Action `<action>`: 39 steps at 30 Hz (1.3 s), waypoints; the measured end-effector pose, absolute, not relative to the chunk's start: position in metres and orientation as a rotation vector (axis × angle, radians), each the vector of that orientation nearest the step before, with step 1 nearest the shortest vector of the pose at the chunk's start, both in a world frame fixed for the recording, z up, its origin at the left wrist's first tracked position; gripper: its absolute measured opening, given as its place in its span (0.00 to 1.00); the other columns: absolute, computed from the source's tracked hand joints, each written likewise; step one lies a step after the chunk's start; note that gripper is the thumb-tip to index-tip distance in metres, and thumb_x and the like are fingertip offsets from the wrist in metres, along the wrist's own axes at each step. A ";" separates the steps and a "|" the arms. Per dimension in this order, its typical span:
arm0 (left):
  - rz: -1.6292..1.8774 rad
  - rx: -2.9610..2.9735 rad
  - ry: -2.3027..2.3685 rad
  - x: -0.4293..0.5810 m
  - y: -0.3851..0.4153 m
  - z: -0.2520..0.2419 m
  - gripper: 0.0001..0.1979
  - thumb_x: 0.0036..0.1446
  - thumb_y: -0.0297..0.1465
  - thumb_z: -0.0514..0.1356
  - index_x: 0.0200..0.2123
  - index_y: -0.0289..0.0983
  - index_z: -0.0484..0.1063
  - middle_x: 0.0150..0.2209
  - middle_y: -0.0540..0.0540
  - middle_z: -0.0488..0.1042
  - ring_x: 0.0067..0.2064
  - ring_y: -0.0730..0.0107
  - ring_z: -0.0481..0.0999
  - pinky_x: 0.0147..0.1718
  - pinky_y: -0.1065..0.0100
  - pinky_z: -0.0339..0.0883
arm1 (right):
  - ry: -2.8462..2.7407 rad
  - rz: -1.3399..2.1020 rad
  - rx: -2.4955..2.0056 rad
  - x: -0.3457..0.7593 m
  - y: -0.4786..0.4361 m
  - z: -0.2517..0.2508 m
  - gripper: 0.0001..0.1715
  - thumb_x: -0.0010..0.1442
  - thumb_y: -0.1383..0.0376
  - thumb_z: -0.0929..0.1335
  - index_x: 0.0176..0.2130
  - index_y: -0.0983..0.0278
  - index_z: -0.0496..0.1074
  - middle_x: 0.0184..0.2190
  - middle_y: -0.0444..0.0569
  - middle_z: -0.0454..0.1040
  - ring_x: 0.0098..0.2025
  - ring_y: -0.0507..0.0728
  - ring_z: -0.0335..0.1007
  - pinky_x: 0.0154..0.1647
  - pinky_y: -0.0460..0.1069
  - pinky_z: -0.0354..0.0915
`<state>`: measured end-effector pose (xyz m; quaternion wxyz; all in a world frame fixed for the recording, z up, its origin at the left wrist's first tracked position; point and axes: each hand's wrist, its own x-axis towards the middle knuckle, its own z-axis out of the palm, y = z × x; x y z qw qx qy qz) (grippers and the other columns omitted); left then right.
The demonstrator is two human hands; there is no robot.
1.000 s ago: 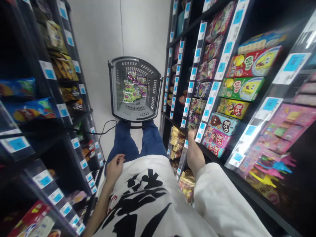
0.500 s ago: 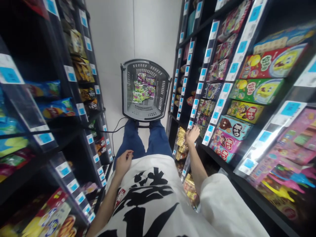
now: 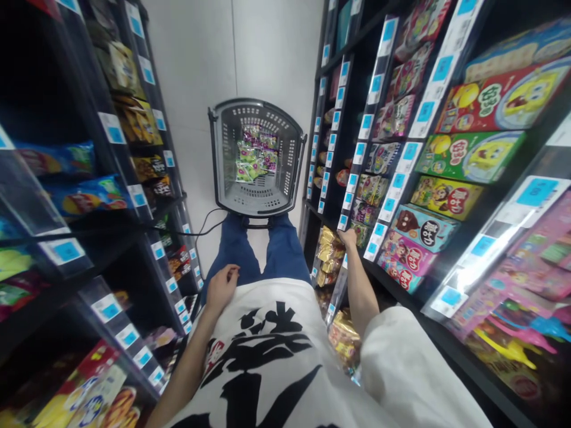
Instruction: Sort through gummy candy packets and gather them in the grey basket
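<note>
My right hand (image 3: 348,238) reaches to the edge of the right shelf, beside small green and purple snack packs (image 3: 360,233) and just above gold foil packs (image 3: 329,252); its fingertips are hidden at the shelf edge. My left hand (image 3: 223,285) hangs near my left thigh with its fingers curled together, touching no goods. Ahead of my legs a grey basket (image 3: 217,160) holds several green packs (image 3: 247,166) and purple packs (image 3: 267,141).
Shelves with price tags (image 3: 111,128) and snack bags line the left side. On the right shelves are candy boxes (image 3: 470,156) and pink packs (image 3: 504,267). A dark cord (image 3: 196,233) runs from the left toward the basket. Pale floor (image 3: 191,53) lies beyond.
My right hand has turned and slid slightly further in at the shelf edge, so fewer fingers show. The basket and left shelves appear shifted a little left and up in view.
</note>
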<state>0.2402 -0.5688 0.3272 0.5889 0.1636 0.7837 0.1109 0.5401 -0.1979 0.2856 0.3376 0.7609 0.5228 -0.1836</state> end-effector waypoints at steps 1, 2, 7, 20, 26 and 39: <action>0.226 0.436 1.841 0.240 -0.565 0.323 0.18 0.62 0.38 0.49 0.46 0.37 0.74 0.41 0.41 0.79 0.46 0.55 0.77 0.51 0.58 0.67 | 1.377 -0.459 1.982 0.537 -0.202 0.289 0.29 0.62 0.58 0.71 0.53 0.78 0.69 0.48 0.66 0.72 0.51 0.63 0.71 0.54 0.57 0.69; 0.187 0.494 1.865 0.239 -0.560 0.318 0.19 0.62 0.38 0.49 0.47 0.37 0.74 0.44 0.39 0.78 0.49 0.52 0.75 0.54 0.55 0.66 | 1.412 -0.439 1.981 0.533 -0.207 0.293 0.33 0.62 0.59 0.71 0.57 0.80 0.66 0.52 0.71 0.70 0.54 0.66 0.69 0.56 0.59 0.67; -0.220 0.652 1.824 0.242 -0.529 0.291 0.27 0.64 0.38 0.51 0.63 0.32 0.66 0.63 0.31 0.66 0.64 0.41 0.65 0.59 0.48 0.63 | 1.818 -0.519 1.861 0.494 -0.226 0.298 0.32 0.67 0.60 0.62 0.65 0.71 0.59 0.62 0.64 0.61 0.65 0.66 0.56 0.68 0.60 0.55; -0.956 0.849 1.689 0.283 -0.466 0.232 0.31 0.67 0.34 0.54 0.71 0.41 0.54 0.68 0.14 0.51 0.56 0.27 0.73 0.50 0.46 0.63 | 1.929 -1.083 0.945 0.281 -0.192 0.054 0.31 0.67 0.66 0.62 0.67 0.66 0.59 0.55 0.57 0.71 0.54 0.56 0.71 0.61 0.51 0.65; -0.920 0.865 1.902 0.264 -0.475 0.202 0.28 0.70 0.41 0.48 0.71 0.48 0.55 0.70 0.24 0.54 0.42 0.51 0.76 0.41 0.56 0.64 | 1.777 -0.806 0.914 0.216 -0.192 -0.105 0.41 0.66 0.73 0.59 0.73 0.58 0.45 0.54 0.64 0.72 0.55 0.62 0.73 0.55 0.57 0.68; -0.921 0.964 1.941 0.243 -0.472 0.189 0.30 0.67 0.41 0.52 0.70 0.45 0.58 0.69 0.29 0.56 0.44 0.49 0.73 0.42 0.55 0.65 | 1.825 -0.705 0.962 0.264 -0.204 -0.192 0.30 0.71 0.70 0.55 0.69 0.69 0.49 0.54 0.69 0.71 0.58 0.62 0.70 0.59 0.56 0.64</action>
